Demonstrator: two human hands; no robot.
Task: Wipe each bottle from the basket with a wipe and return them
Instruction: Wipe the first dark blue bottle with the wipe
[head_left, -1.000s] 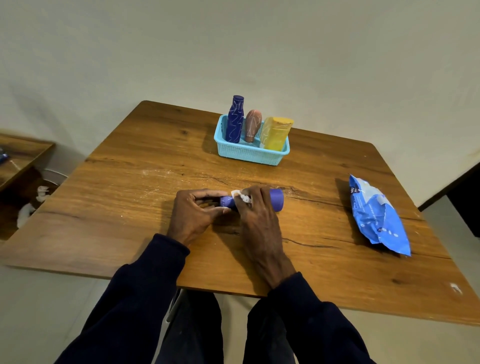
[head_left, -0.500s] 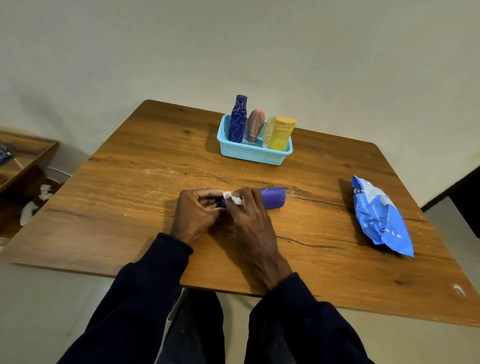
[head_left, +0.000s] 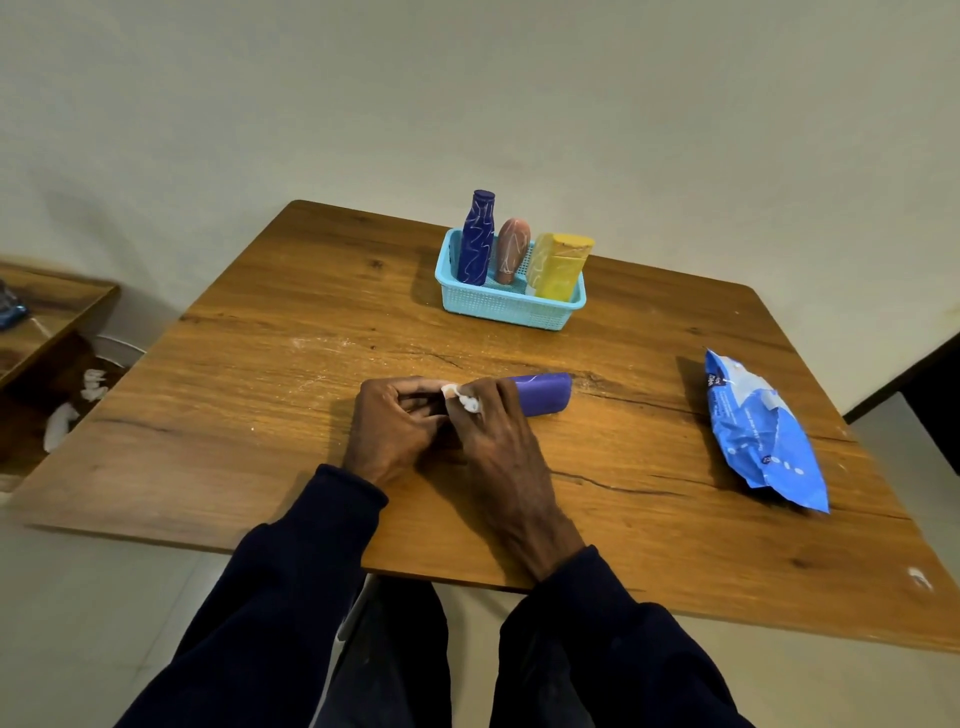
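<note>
Dark navy long left sleeve and right sleeve, cuffed at the wrist; left hand and right hand bare; dark trousers.

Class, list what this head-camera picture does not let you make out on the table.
All in the head view:
1. The purple bottle: its left end is hidden by the left hand and right hand.
2. The wipe: mostly covered by the right hand; only a white scrap shows.
3. The pack: print too small to read.
4. The basket: its front wall hides the bases of the three bottles.
</note>
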